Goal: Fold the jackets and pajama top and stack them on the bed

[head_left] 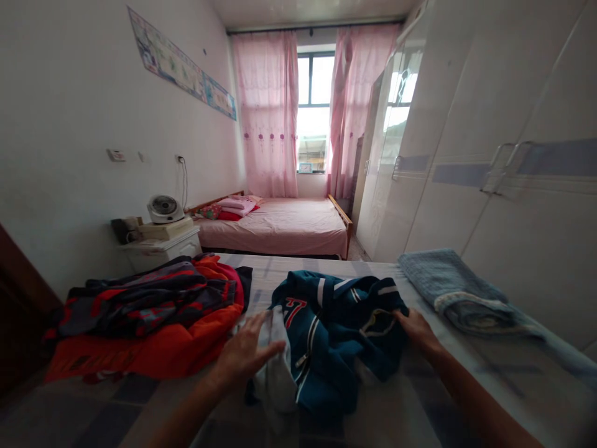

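A dark teal zip jacket (326, 336) with white stripes and a red number lies crumpled on the bed in front of me. Its pale grey-white lining (275, 379) shows along the left side. My left hand (249, 345) is beside that lining, thumb and fingers apart; whether it touches the cloth is unclear. At the jacket's right edge, my right hand (416, 328) pinches the teal fabric, with the fingertips partly hidden by the folds.
Orange and dark patterned clothes (153, 330) are heaped at the left. A folded blue towel (457, 289) lies at the right. Beyond are a pink-covered bed (289, 227), a small fan (165, 208) on a white cabinet (163, 249), and tall white wardrobes (466, 124).
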`<state>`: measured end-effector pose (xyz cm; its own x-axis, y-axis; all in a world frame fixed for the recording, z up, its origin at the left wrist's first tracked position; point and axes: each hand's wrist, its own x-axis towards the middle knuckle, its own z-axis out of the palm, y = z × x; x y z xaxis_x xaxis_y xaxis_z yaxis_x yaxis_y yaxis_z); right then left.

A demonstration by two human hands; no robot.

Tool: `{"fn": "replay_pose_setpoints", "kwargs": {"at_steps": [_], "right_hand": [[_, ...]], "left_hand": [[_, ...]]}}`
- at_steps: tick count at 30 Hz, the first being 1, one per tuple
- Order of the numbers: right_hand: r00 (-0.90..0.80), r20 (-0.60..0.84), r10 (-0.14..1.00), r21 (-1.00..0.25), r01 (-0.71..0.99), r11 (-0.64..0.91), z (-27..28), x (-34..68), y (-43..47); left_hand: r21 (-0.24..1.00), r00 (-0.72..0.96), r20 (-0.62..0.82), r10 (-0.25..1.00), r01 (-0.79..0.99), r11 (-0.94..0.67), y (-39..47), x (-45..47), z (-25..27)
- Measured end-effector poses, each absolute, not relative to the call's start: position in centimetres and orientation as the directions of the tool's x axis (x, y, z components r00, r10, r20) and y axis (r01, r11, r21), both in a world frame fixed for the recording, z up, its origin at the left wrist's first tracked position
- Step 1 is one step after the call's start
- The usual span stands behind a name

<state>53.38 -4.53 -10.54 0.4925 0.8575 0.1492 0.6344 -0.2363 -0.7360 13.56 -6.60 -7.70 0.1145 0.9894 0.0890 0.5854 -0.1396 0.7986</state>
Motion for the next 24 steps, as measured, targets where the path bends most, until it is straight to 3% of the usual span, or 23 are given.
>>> {"fn": "replay_pose_setpoints", "kwargs": {"at_steps": [3,6,10,13,16,19,21,24], "right_hand": [[0.446,0.343,0.826,-0.602,0.78,-0.171,-9.8,53.1,-4.9],[0.121,0.534,0.837,-0.329,0.942,0.073,-8.0,50.1,-5.2],[-0.41,0.409,0.815,-0.109,0.865,0.49,-6.5,43.0,-6.6],[-0.639,0.281,0.716,-0.033,0.739,0.673,-6.3,38.4,-7.2],[-0.727,0.265,0.633,-0.007,0.655,0.755,-5.9,35.9,-6.7],[-0.767,0.281,0.578,0.011,0.604,0.797,-5.2,35.6,-5.7],[-0.695,0.349,0.628,0.024,0.677,0.736,-4.4,36.4,-5.1],[-0.42,0.578,0.7,0.013,0.862,0.506,-2.1,38.6,-4.8]], "left_hand": [[0.559,0.211,-0.003,0.977,0.811,-0.173,-9.5,13.8,-8.6],[0.438,0.278,0.021,0.96,0.861,-0.258,-10.3,14.6,-8.7],[0.459,0.362,0.171,0.917,0.794,-0.399,-10.9,16.1,-8.7],[0.494,0.435,0.367,0.822,0.658,-0.569,-12.1,17.2,-8.1],[0.434,0.538,0.559,0.631,0.459,-0.776,-13.5,18.3,-6.8],[0.342,0.534,0.691,0.488,0.353,-0.871,-14.8,19.1,-6.1],[0.294,0.435,0.781,0.449,0.378,-0.878,-15.6,19.3,-6.5],[0.264,0.304,0.858,0.415,0.431,-0.863,-16.3,19.2,-8.3]]}}
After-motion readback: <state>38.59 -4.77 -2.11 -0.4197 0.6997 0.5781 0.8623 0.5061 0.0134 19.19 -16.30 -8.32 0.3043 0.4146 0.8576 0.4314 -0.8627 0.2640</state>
